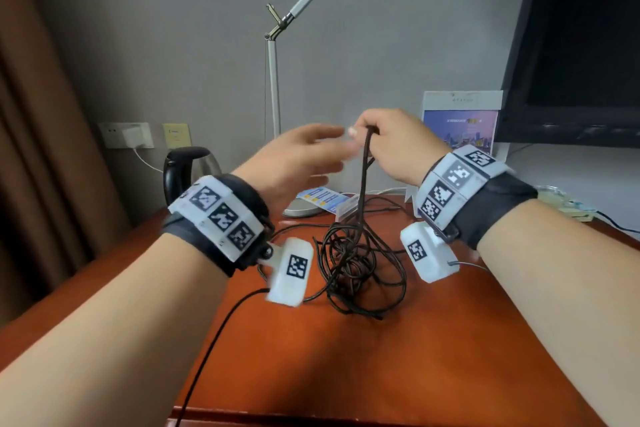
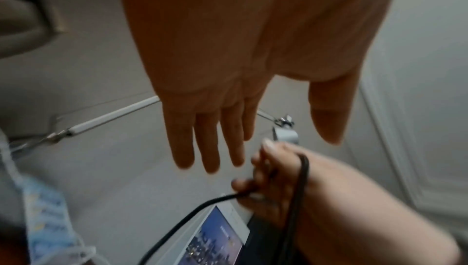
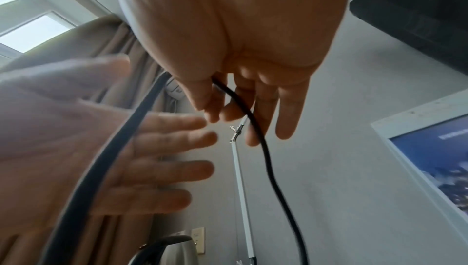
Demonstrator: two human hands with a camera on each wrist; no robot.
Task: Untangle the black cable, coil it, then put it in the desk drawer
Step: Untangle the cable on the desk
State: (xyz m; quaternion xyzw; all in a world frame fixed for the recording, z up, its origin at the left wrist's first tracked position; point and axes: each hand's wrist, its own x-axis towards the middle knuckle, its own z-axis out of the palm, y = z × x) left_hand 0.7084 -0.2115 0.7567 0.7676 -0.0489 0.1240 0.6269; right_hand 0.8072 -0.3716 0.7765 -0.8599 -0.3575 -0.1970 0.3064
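Note:
The black cable (image 1: 360,270) lies in a tangled heap on the reddish wooden desk (image 1: 398,374). A doubled strand rises from the heap to my right hand (image 1: 367,133), which pinches it at the top between thumb and forefinger. The right wrist view shows the same cable (image 3: 266,149) running down from that hand (image 3: 222,107). My left hand (image 1: 329,152) hovers just left of the pinch, blurred, its fingers straight and spread, holding nothing. In the left wrist view its fingers (image 2: 210,145) point at the right hand (image 2: 273,169) and the cable (image 2: 302,179).
A dark kettle (image 1: 188,170) stands at the back left, near wall sockets (image 1: 126,135). A desk lamp (image 1: 273,87) rises behind the hands, and a framed card (image 1: 460,125) and a black screen (image 1: 581,45) stand at the right. A thin black wire (image 1: 214,333) crosses the desk's front left.

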